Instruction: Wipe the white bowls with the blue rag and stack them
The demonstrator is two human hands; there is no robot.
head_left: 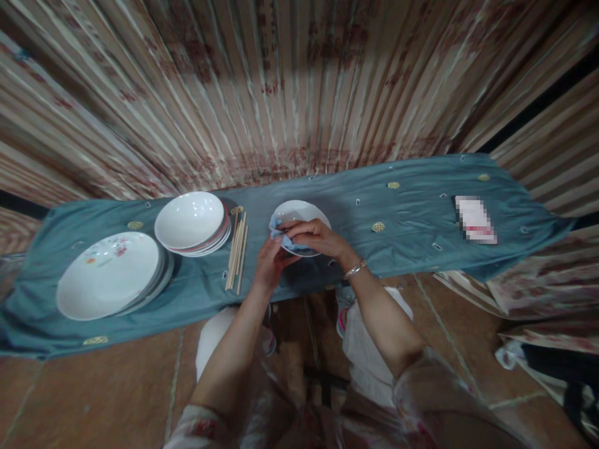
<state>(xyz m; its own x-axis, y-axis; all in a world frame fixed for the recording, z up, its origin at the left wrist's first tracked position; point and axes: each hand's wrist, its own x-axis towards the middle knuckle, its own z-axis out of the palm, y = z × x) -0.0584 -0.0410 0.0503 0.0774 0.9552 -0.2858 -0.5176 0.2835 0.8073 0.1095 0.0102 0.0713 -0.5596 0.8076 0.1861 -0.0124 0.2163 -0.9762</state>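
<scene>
A small white bowl [299, 209] is held just above the cloth-covered table, tilted slightly toward me. My left hand [270, 262] grips its near left rim, fingers closed around the edge. Bunched over the rim and inside is a light blue cloth [281, 236]. My right hand [318, 237] is closed on this cloth and presses it against the bowl's inner side; a bracelet circles that wrist. Left of the bowl lie several wooden chopsticks [238, 252], roughly side by side. The bowl's underside is hidden.
Stacked white bowls [189, 218] stand left of the chopsticks. Farther left is a stack of larger dishes [110, 280], the top one flower-patterned. A blurred white and red packet [475, 218] lies at the right on the green tablecloth [412, 212]. A pleated curtain [299, 93] hangs behind.
</scene>
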